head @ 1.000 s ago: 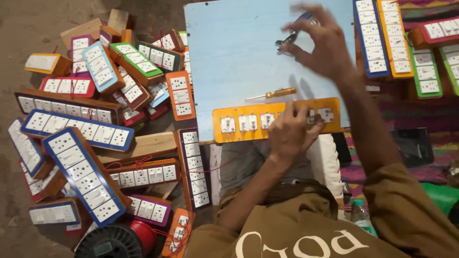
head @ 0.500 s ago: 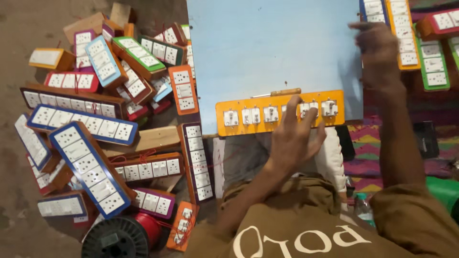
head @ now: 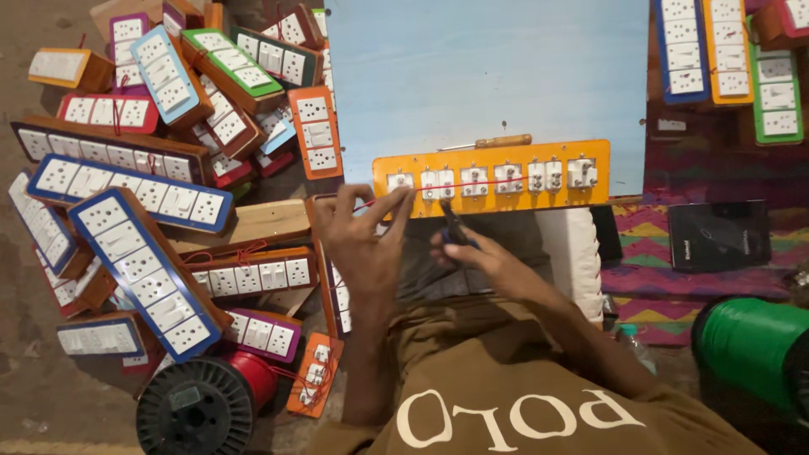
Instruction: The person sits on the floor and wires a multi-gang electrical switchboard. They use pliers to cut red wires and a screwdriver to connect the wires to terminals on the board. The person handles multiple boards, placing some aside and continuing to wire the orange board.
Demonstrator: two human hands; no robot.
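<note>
the right hand (head: 489,257), which a second ago reaches up at the far edge of the pale blue board (head: 489,76), is now down just below the orange switch panel (head: 493,179), its fingers closed around small dark pliers (head: 455,229). the left hand (head: 362,240) moves off the panel to its left end, where the fingers pinch a thin red wire (head: 459,184) lying along the sockets. so, i think, the work passes from fetching the tool to wiring the panel, which lies at the near edge of the board.

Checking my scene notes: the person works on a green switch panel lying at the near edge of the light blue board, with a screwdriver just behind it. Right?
Not quite. The head view shows the switch panel is orange, not green. It lies at the near edge of the light blue board, with the screwdriver just behind it.
</note>
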